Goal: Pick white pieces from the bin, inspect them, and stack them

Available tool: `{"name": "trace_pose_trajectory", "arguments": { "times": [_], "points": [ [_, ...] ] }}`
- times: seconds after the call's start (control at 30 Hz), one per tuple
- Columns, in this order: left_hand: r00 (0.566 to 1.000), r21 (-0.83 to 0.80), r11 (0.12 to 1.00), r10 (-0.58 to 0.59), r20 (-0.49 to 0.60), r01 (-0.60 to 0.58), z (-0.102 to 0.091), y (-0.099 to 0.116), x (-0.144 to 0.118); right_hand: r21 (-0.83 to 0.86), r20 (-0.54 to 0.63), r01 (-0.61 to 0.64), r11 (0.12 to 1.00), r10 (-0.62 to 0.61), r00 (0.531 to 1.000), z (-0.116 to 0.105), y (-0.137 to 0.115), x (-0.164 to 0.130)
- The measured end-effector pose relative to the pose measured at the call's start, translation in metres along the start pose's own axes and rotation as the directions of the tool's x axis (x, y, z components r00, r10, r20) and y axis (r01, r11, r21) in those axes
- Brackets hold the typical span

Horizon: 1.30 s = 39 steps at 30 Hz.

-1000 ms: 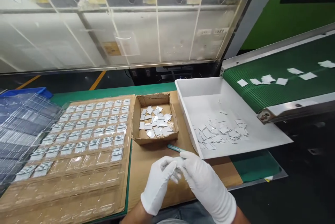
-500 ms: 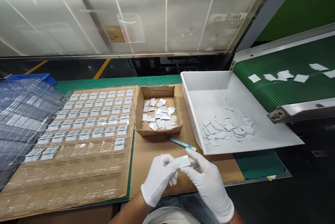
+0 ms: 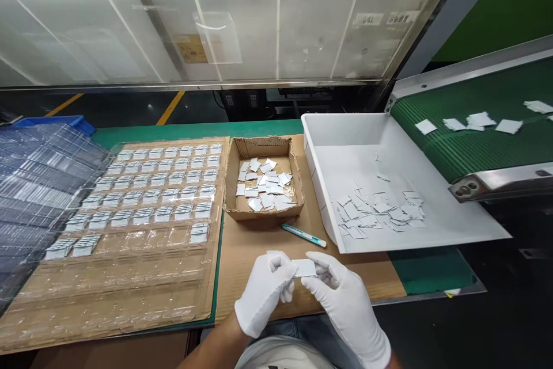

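In front of my body I hold a small flat white piece, possibly several stacked, between both white-gloved hands. My left hand pinches its left edge between thumb and curled fingers. The thumb and fingertips of my right hand close around its right edge. Just beyond the hands a light-blue utility knife lies on the cardboard sheet. Farther back stands a cardboard box with loose white pieces in it.
On the left, a clear plastic tray holds rows of stacked white pieces. Beside it lean many stacked clear trays. A white bin with scattered pieces stands right, below a green conveyor belt carrying pieces. A framed transparent panel spans the back.
The view has shifted slightly. The white piece between my hands now lies a little more level, and my right fingers have shifted slightly at its edge.
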State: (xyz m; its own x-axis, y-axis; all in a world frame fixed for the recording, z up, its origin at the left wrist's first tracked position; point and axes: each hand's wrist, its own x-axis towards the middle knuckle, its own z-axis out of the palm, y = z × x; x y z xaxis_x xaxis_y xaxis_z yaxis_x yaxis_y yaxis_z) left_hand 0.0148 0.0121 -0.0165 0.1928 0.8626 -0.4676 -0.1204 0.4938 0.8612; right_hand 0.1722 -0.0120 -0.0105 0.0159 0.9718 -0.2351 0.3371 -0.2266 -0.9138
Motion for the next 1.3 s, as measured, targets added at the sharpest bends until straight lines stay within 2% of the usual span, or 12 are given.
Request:
{"name": "trace_pose_trajectory", "arguments": {
  "times": [0.37, 0.53, 0.93, 1.07, 1.13, 1.2, 1.23, 1.3],
  "points": [
    [0.993, 0.053, 0.992, 0.117, -0.012, -0.116, 0.001, -0.006, -0.001, -0.030, 0.019, 0.050, 0.998, -0.049, 0.999, 0.000, 0.000, -0.003],
    [0.994, 0.055, 0.992, 0.110, 0.013, -0.111, 0.001, -0.011, 0.002, -0.055, 0.014, 0.062, 0.997, -0.062, 0.998, -0.001, 0.001, -0.004],
    [0.991, 0.098, 0.986, 0.133, -0.012, -0.131, 0.002, -0.010, 0.003, -0.055, 0.009, 0.070, 0.996, -0.070, 0.998, 0.000, 0.003, -0.004],
    [0.991, 0.153, 0.979, 0.135, 0.016, -0.136, 0.001, -0.005, 0.001, -0.058, -0.001, 0.061, 0.996, -0.061, 0.998, 0.004, 0.000, -0.005],
    [0.985, 0.231, 0.958, 0.171, 0.022, -0.172, -0.003, 0.005, 0.001, -0.037, -0.013, 0.099, 0.994, -0.100, 0.995, -0.001, 0.000, -0.003],
    [0.949, 0.347, 0.894, 0.313, -0.030, -0.284, -0.012, 0.020, 0.007, 0.009, -0.100, 0.163, 0.987, -0.161, 0.982, -0.015, 0.000, 0.004],
    [0.903, 0.421, 0.831, 0.425, -0.059, -0.363, -0.017, 0.030, 0.012, 0.014, -0.182, 0.198, 0.980, -0.192, 0.964, -0.026, -0.002, 0.010],
    [0.759, 0.605, 0.634, 0.647, -0.072, -0.482, -0.030, 0.053, 0.026, -0.091, -0.341, 0.222, 0.971, -0.240, 0.909, -0.051, -0.007, 0.028]
  ]
}}
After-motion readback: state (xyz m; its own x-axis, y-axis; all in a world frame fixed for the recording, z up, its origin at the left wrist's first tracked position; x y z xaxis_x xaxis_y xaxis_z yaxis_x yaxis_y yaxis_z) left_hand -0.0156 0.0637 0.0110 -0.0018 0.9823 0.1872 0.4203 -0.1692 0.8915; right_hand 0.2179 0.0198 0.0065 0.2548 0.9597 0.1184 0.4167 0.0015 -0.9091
